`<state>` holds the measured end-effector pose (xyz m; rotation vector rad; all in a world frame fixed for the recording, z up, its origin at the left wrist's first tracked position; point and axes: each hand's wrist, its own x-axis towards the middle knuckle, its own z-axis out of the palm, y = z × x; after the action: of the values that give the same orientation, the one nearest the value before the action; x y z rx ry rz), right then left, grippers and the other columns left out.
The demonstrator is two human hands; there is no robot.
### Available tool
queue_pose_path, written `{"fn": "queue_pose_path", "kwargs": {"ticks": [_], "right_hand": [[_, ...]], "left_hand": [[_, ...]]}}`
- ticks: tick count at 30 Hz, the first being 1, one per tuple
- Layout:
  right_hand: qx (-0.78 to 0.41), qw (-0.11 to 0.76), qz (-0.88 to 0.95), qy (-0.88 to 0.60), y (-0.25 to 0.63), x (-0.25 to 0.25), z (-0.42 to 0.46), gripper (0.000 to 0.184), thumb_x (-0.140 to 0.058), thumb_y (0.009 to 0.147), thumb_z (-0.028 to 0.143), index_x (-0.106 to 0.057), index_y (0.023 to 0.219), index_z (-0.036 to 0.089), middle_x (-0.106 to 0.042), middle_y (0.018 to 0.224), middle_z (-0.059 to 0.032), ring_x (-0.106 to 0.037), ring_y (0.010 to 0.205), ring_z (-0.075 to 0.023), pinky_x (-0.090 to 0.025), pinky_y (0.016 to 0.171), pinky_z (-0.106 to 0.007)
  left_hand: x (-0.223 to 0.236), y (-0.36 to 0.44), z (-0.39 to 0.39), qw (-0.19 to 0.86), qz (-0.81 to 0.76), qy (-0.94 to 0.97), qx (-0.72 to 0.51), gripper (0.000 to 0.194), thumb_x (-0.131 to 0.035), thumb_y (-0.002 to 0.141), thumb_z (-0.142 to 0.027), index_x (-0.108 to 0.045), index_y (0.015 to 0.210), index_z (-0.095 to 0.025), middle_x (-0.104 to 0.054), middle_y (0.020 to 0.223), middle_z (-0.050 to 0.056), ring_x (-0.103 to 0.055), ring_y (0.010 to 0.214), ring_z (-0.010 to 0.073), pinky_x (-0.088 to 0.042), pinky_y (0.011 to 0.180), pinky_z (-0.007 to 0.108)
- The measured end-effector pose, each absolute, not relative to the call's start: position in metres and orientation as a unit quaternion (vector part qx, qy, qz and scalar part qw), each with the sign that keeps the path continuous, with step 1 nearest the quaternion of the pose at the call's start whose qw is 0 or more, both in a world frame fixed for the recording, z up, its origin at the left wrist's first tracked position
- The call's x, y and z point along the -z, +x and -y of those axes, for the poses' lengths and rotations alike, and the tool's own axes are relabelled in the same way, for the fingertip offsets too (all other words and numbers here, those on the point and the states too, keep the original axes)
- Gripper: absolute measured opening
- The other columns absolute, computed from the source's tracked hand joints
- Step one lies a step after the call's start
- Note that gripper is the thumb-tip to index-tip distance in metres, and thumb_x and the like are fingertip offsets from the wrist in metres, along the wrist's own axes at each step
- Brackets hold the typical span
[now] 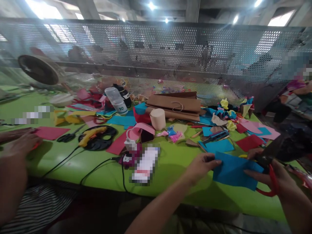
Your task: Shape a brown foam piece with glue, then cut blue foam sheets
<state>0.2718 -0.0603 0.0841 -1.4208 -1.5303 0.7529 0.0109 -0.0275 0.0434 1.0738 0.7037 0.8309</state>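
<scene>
A sheet of blue paper (235, 170) is held up over the front right of the green table. My left hand (202, 165) pinches its left edge between thumb and fingers. At the sheet's right end, my right hand (280, 177) is closed around red-handled scissors (274, 183), and its fingers touch the paper too. The scissor blades are mostly hidden by the paper and hand. Just behind the sheet lie more blue paper (219, 146), a red piece (250, 142) and some pens (216, 136).
At the left, a co-worker's hands (21, 143) rest by red paper (52, 132). A yellow glue gun (92, 135) lies on a black round stand, with cords across the table (97, 175). Phone (146, 164), tape roll (158, 119), plastic cup (116, 100) and brown paper (173, 105) stand about.
</scene>
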Motion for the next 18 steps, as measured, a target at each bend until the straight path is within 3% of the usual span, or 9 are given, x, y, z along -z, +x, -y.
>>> {"fn": "queue_pose_path", "kwargs": {"ticks": [4, 9, 12, 18], "right_hand": [[-0.323, 0.462, 0.591, -0.577, 0.27, -0.081, 0.058, 0.041, -0.097, 0.051, 0.033, -0.077, 0.086, 0.029, -0.07, 0.088, -0.0022, -0.065, 0.082, -0.025, -0.056, 0.066, -0.029], [-0.348, 0.519, 0.529, -0.574, 0.257, -0.081, 0.058, 0.05, -0.098, 0.044, 0.025, -0.076, 0.088, 0.031, -0.071, 0.089, -0.001, -0.066, 0.081, -0.0247, -0.057, 0.064, -0.027], [-0.356, 0.548, 0.488, -0.58, 0.25, -0.08, 0.058, 0.052, -0.097, 0.045, 0.027, -0.075, 0.092, 0.031, -0.071, 0.089, -0.0004, -0.066, 0.083, -0.0233, -0.057, 0.065, -0.025], [-0.353, 0.538, 0.47, -0.604, 0.247, -0.077, 0.055, 0.055, -0.099, 0.038, 0.027, -0.074, 0.088, 0.03, -0.071, 0.086, 0.0006, -0.065, 0.081, -0.0222, -0.057, 0.064, -0.025]], "left_hand": [[-0.041, 0.014, 0.029, 0.679, -0.348, 0.498, -0.412, 0.054, -0.081, 0.072, -0.065, -0.067, 0.072, -0.013, -0.053, 0.066, 0.0, -0.047, 0.068, 0.0128, -0.036, 0.064, 0.026], [-0.036, 0.016, 0.03, 0.646, -0.373, 0.502, -0.438, 0.045, -0.076, 0.077, -0.058, -0.07, 0.078, -0.013, -0.055, 0.07, 0.001, -0.046, 0.068, 0.0132, -0.035, 0.063, 0.027], [-0.033, 0.016, 0.029, 0.62, -0.386, 0.527, -0.436, 0.037, -0.071, 0.08, -0.05, -0.065, 0.072, -0.014, -0.048, 0.067, -0.002, -0.04, 0.065, 0.0116, -0.03, 0.06, 0.027], [-0.029, 0.016, 0.027, 0.619, -0.386, 0.528, -0.434, 0.033, -0.067, 0.082, -0.045, -0.062, 0.069, -0.015, -0.046, 0.066, -0.003, -0.038, 0.065, 0.0114, -0.028, 0.06, 0.027]]}}
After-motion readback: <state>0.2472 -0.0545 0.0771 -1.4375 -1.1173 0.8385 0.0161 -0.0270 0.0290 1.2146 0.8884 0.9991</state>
